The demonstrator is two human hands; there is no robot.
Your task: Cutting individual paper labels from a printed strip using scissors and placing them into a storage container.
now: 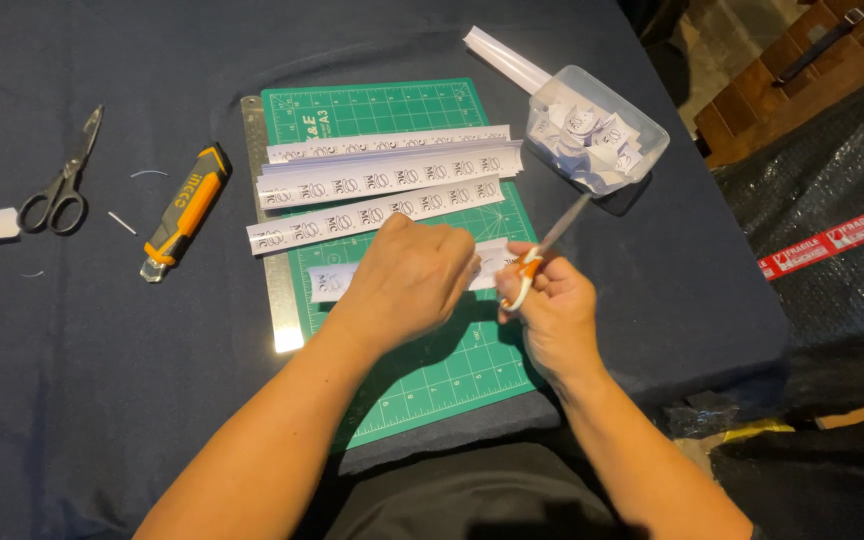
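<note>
Gripping orange-handled scissors [542, 255], the right hand [552, 310] has its fingers closed through the loops; the left hand [412, 275] pinches a printed paper strip [330, 282] over the green cutting mat [432, 370], beside more strips [382, 178] and a plastic tub [642, 135] on the bench

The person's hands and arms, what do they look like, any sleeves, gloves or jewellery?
Both forearms are bare right up to the bottom edge of the picture, with no sleeves showing. The left hand and the right hand wear no gloves. No watch, bracelet or ring shows on the sides in view.
</note>
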